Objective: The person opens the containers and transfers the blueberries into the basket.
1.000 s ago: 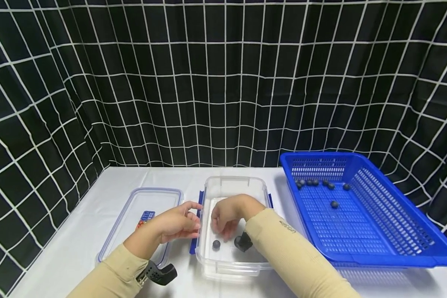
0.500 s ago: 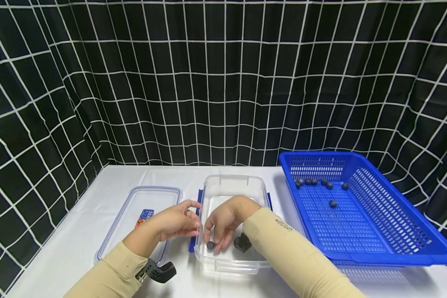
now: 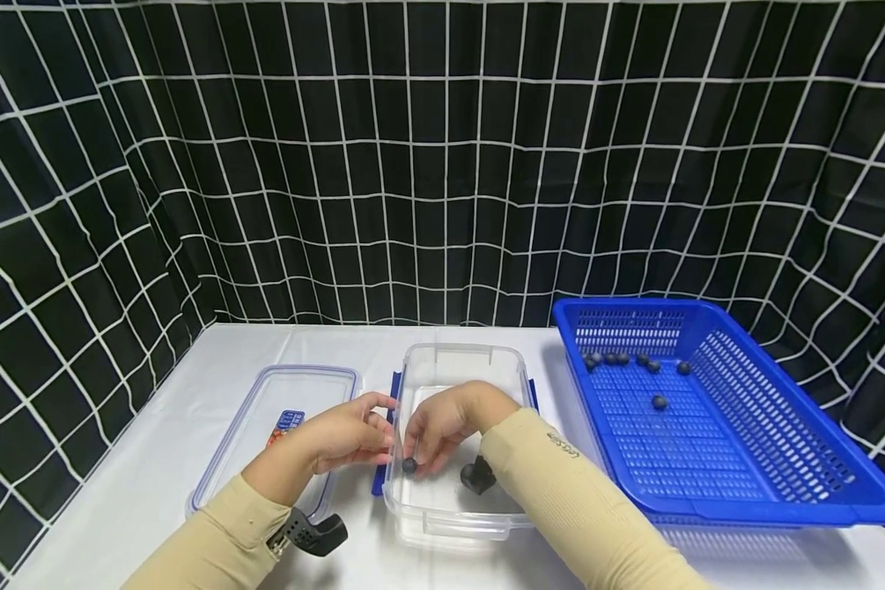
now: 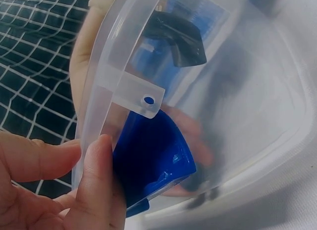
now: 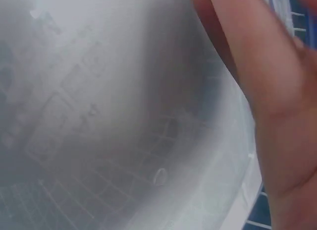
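Observation:
A clear plastic food container (image 3: 457, 524) with blue side latches stands in front of me, lid off. My left hand (image 3: 350, 434) pinches its left side by the blue latch (image 4: 153, 160), thumb and fingers at the wall in the left wrist view. My right hand (image 3: 446, 422) reaches down inside the container, fingers bent. A dark blueberry (image 3: 410, 465) is at its fingertips, near the left wall. In the right wrist view the fingers (image 5: 247, 46) show at upper right over the clear plastic, and the berry is out of sight.
The clear lid (image 3: 265, 393), blue-edged with a coloured label, lies on the white table (image 3: 111, 508) to the left. To the right a blue slotted basket (image 3: 708, 459) holds several blueberries (image 3: 654, 366), mostly along its far end. A black gridded curtain (image 3: 442, 164) hangs behind.
My right hand has moved down and left to the blueberry, then slightly back up, and the berry has shifted left and away from me with it. The left hand stays at the container's side.

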`<state>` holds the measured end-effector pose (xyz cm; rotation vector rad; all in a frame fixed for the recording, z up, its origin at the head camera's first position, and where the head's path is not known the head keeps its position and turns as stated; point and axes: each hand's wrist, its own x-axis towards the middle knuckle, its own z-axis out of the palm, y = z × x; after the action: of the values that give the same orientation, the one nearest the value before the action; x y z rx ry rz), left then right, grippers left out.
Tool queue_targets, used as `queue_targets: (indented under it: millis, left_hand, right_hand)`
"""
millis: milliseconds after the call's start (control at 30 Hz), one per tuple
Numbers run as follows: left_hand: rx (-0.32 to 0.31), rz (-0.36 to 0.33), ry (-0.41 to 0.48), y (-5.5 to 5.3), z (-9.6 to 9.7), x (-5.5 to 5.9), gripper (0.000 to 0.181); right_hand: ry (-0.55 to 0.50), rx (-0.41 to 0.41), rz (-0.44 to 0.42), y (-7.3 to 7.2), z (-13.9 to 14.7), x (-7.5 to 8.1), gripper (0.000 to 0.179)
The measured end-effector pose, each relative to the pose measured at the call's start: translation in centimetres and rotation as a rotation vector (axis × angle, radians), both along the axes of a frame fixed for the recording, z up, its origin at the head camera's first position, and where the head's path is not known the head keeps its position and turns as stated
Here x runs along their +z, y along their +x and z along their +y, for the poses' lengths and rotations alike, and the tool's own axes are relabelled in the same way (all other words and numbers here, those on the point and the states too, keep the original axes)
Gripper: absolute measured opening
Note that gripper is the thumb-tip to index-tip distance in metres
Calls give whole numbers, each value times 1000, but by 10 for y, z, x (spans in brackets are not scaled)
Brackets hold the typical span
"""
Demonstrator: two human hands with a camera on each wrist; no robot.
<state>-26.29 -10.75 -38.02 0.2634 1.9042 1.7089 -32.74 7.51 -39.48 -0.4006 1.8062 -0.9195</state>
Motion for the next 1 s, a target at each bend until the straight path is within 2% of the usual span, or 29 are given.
queue_targets:
  millis: [133, 267, 467, 800, 1000]
  left_hand:
    - [-1, -2, -4, -1, 0, 2, 57]
    - [-10, -1, -1, -1, 0, 4, 57]
    - [-9, -5, 3, 0, -3, 4, 55]
    - [1, -13, -1, 1, -3, -1, 55]
    - [5, -3, -21, 0, 0, -1, 54]
  right_hand:
    - [-13, -74, 143, -2, 0, 2, 10]
    - [-22, -74, 216, -4, 0, 5, 5]
    - [-83, -78, 274, -6, -1, 10, 4]
    - [-154, -156, 409, -11, 3, 14, 6]
    - [-194, -171, 407, -12, 10, 20, 7]
